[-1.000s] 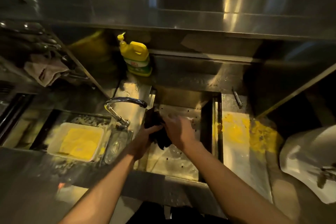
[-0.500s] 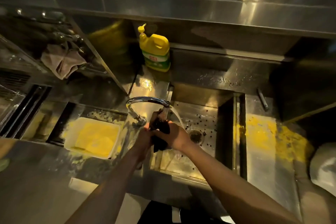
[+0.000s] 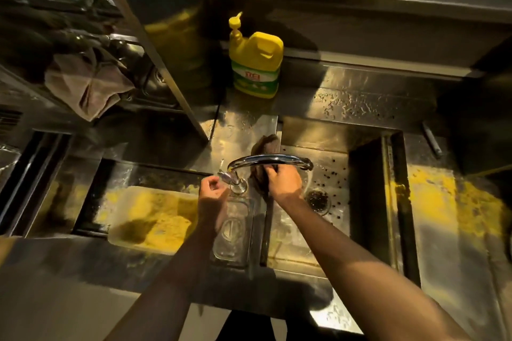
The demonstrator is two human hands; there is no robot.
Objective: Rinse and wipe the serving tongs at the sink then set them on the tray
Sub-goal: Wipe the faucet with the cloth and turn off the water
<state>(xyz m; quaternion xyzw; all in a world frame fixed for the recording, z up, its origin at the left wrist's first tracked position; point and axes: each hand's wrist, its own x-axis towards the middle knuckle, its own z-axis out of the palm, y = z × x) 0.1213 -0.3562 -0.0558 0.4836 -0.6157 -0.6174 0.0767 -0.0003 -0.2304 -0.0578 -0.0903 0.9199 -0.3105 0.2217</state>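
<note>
Stainless sink [image 3: 332, 147] and wet tabletop fill my view, with a yellow soap bottle [image 3: 256, 63] at twelve o'clock. At centre my right hand [image 3: 285, 181] is curled tight round a dark cloth [image 3: 267, 142] just under the tap [image 3: 271, 159]. My left hand [image 3: 213, 191] sits by the tap's base, toward nine o'clock, fingers curled; I cannot tell whether it pinches the lever. The serving tongs I cannot pick out; perhaps the cloth hides them. I judge that wiping is in hand and setting them on the tray remains.
</note>
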